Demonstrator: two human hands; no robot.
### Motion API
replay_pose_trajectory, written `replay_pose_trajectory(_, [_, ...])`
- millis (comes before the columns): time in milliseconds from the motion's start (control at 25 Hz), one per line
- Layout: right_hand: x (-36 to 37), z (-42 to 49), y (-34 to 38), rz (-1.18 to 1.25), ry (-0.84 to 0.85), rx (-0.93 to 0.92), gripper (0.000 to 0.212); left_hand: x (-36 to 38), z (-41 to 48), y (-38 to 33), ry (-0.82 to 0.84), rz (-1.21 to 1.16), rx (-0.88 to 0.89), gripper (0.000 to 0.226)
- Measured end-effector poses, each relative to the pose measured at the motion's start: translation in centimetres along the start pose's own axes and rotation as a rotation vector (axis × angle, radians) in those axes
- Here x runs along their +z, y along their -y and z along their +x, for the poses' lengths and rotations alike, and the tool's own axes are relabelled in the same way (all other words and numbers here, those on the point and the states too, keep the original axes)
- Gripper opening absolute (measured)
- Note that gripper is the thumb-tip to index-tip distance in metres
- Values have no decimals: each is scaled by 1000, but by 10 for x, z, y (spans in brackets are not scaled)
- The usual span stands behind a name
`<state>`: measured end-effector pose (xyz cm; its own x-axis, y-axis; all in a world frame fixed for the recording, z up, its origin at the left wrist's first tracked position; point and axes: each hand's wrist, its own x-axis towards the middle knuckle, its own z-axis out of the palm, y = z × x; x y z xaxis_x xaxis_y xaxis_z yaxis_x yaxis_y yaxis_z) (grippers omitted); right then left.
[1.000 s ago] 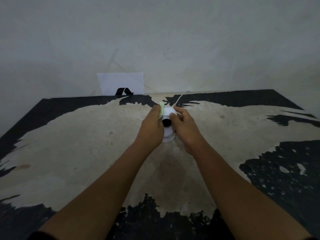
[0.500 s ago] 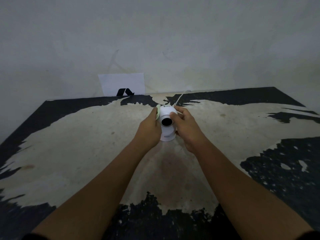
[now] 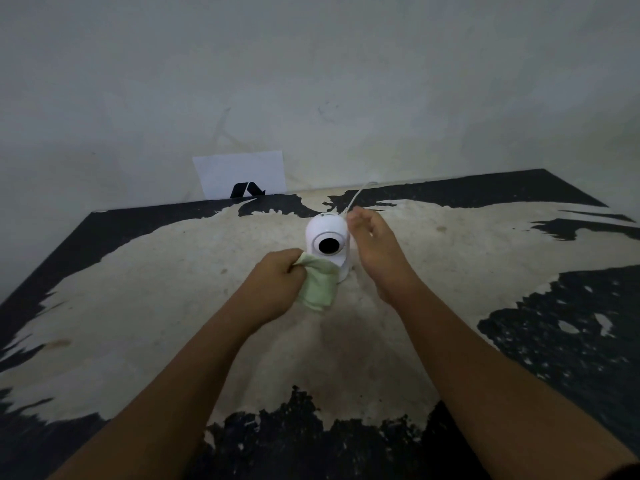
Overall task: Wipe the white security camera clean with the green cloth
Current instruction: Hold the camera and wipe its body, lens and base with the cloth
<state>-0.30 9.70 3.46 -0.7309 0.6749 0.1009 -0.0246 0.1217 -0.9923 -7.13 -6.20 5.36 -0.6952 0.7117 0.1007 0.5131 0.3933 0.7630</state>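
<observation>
The white security camera (image 3: 328,233) stands upright near the middle of the worn table (image 3: 173,306), its dark lens facing me. My left hand (image 3: 275,284) is closed on the green cloth (image 3: 320,285), which hangs against the lower left front of the camera's base. My right hand (image 3: 375,251) rests against the camera's right side, fingertips up near its top back where a thin white cable (image 3: 356,195) leaves. Whether those fingers pinch the cable or only touch the camera is unclear.
A white sheet of paper (image 3: 242,171) with a black mark leans on the wall at the table's back edge. The tabletop is pale with black peeling patches around its borders. A bare wall rises right behind the table.
My left hand has come down with the cloth from the camera's upper left to its lower front. The right hand has slid off the front to the camera's right side, uncovering the head.
</observation>
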Motion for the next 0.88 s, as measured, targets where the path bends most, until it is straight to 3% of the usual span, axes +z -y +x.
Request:
replay_pose_trajectory(80, [-12,-4,14,-34,78,-116,40,-13,2,-17,-44,-66,35,21])
replay_pose_trajectory(160, [-22,-5,29,-82,264,-157,46,-21,9,-33,-72,-134,85,16])
replay_pose_trajectory(240, [-27,-2,41,-170,364,-157,32,-24,21,-44,-66,-199,130,11])
replay_pose_trajectory(320, [-29,2,51,-264,321,-180,12,-25,35,-43,-77,-287,140,12])
replay_pose_trajectory(440, [-36,21,59,-311,82,-220,13,-17,44,-19,-153,-392,45,22])
replay_pose_trajectory(520, [-38,37,62,-415,-87,-254,12,-2,42,6,-114,-287,-32,49])
replay_pose_trajectory(600, [-31,46,60,-552,-133,-271,10,17,38,24,-27,-148,-92,78])
replay_pose_trajectory(680, [-17,48,53,-622,-78,-275,9,34,40,36,14,-100,-99,93])
replay_pose_trajectory(800, [3,40,36,-624,92,-296,7,49,48,43,16,-60,-98,96])
replay_pose_trajectory(880, [13,34,27,-663,206,-366,12,55,54,44,-21,141,-147,96])
